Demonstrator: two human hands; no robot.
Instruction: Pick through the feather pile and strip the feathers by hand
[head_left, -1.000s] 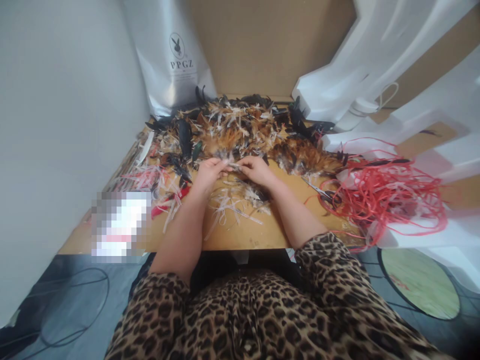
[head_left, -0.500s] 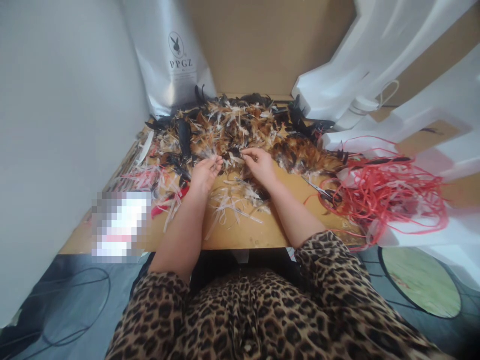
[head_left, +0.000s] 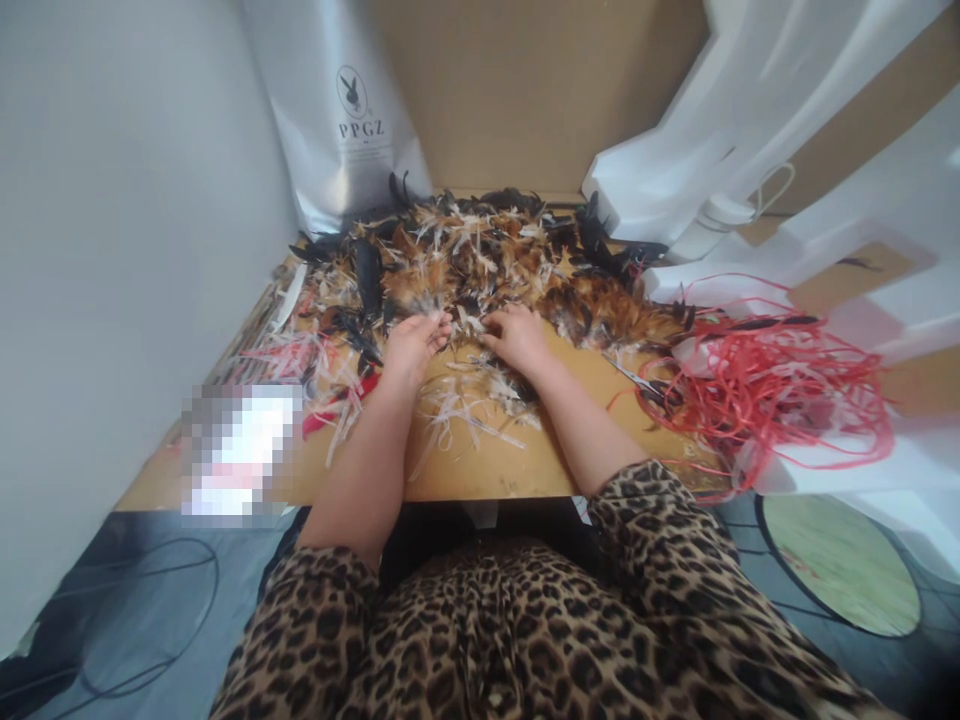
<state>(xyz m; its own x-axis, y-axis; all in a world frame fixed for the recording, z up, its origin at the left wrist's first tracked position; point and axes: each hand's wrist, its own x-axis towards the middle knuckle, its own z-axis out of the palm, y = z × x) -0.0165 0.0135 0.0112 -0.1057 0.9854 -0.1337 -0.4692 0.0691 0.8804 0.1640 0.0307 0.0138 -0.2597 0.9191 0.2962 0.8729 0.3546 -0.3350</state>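
A fluffy bunch of brown feathers fans out beyond my left hand, whose thumb and fingers are pinched on its pale base. My right hand is a short way to the right, with its fingers bent down and drawn together at the near edge of the feather pile. What its fingertips hold, if anything, is hidden. Small whitish feathers lie between the two hands. Below the right wrist are more loose feathers and white plastic strips on the wooden table.
Scissors lie at right, beside a tangle of red strips. More brown feathers lie behind the scissors. Pink and white strips and a blurred bright patch are at left. A silver bag stands at the back.
My right hand has lowered slightly toward the pile and its fingers have curled downward. The brown bunch at my left hand looks fuller and more spread.
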